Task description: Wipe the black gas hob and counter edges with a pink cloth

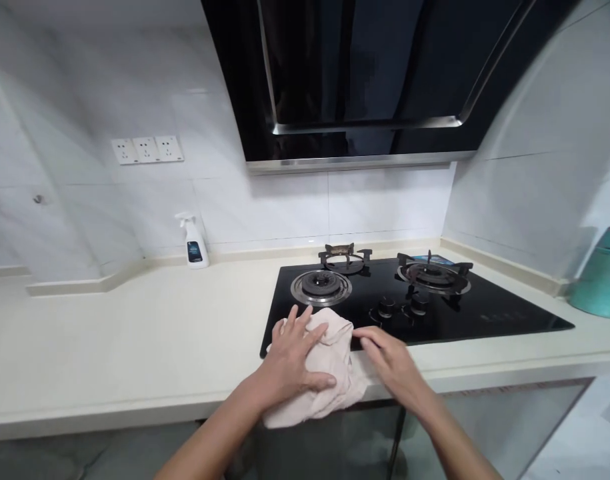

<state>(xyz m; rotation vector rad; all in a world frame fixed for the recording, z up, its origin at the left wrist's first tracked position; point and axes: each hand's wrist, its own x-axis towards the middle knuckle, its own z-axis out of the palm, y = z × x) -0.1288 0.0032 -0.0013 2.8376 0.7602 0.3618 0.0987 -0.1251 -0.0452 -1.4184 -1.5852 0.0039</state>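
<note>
A crumpled pale pink cloth (pixel 335 363) lies on the front left corner of a black glass gas hob (pixel 485 313) and hangs over the counter's front edge. My left hand (pixel 292 360) lies flat on top of the cloth with fingers spread. My right hand (pixel 392 363) rests on the cloth's right edge, fingers together and stretched toward it, at the hob's front rim. The hob has a left burner (pixel 321 287) without a grate, a right burner (pixel 433 273) with a grate, and knobs (pixel 402 307) between them.
A cream countertop (pixel 135 340) runs left and right. A white spray bottle (pixel 195 241) stands by the tiled wall under wall sockets (pixel 147 149). A loose pan grate (pixel 345 257) sits behind the left burner. A black extractor hood (pixel 365 80) hangs above. A teal container (pixel 602 273) stands far right.
</note>
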